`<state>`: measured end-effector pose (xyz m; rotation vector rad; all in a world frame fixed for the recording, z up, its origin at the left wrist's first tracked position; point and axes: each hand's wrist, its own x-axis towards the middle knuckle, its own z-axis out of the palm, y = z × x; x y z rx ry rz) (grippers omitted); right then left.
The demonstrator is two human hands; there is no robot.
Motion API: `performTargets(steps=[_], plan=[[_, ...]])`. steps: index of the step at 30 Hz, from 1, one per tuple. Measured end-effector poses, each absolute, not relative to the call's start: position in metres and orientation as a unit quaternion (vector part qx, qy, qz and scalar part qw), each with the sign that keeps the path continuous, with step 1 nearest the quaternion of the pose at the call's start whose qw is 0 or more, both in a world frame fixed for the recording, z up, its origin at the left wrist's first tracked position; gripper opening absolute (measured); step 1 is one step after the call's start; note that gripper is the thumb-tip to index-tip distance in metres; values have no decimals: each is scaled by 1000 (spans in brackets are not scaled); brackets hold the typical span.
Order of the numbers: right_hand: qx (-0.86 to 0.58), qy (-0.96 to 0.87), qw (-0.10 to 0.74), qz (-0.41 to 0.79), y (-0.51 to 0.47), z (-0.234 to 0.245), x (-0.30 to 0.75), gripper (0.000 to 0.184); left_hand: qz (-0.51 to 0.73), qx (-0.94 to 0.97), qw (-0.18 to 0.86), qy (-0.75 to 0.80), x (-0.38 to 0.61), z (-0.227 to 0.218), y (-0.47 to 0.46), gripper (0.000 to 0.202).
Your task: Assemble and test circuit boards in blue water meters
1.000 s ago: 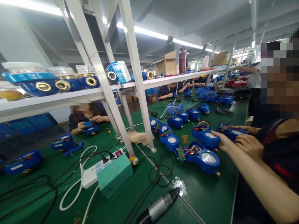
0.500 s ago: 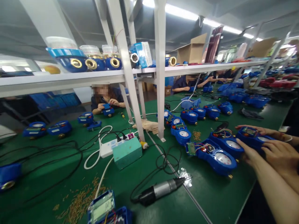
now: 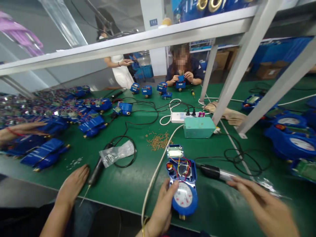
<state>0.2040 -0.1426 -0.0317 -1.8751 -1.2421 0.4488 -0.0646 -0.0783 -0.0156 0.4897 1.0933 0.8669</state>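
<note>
My left hand [image 3: 161, 205] is closed on the side of an open blue water meter [image 3: 184, 194], its thumb beside the white dial. Coloured wires show in the meter's upper housing, and a small display board [image 3: 175, 151] lies tipped out above it. To the right, my right hand [image 3: 265, 205], somewhat blurred, has its fingers around the silver part of a black-and-silver electric screwdriver [image 3: 209, 171], which is at the tabletop. The right palm hides part of the tool. A white cable [image 3: 154, 181] runs past my left wrist.
A pile of small screws [image 3: 159, 141], a teal box [image 3: 199, 127] and a power strip [image 3: 179, 117] lie ahead. At left, a co-worker's hand [image 3: 74, 184] rests near a second screwdriver [image 3: 96, 171]. Shelf posts [image 3: 247, 62] rise at right. Another person [image 3: 184, 69] sits opposite.
The view has swung left. My left hand now shows on the meter and my right hand at the screwdriver. The hands on meters at the far right have left the view.
</note>
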Motion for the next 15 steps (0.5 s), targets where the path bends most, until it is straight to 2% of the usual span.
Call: performTargets(steps=[2, 4, 8, 12, 15], plan=[[-676, -502, 436, 316, -112, -31, 167, 43, 387, 262, 735, 490, -71, -16, -81, 65], [-638, -488, 455, 385, -77, -29, 146, 50, 385, 314, 707, 504, -81, -19, -78, 63], [-595, -448, 460, 483, -17, -27, 137, 64, 429, 418, 561, 572, -98, -20, -51, 51], [-551, -448, 426, 560, 6, -22, 128, 59, 433, 557, 439, 556, -95, -4, -7, 35], [-516, -448, 406, 606, 5, -15, 114, 57, 427, 689, 290, 508, -83, 14, 17, 27]])
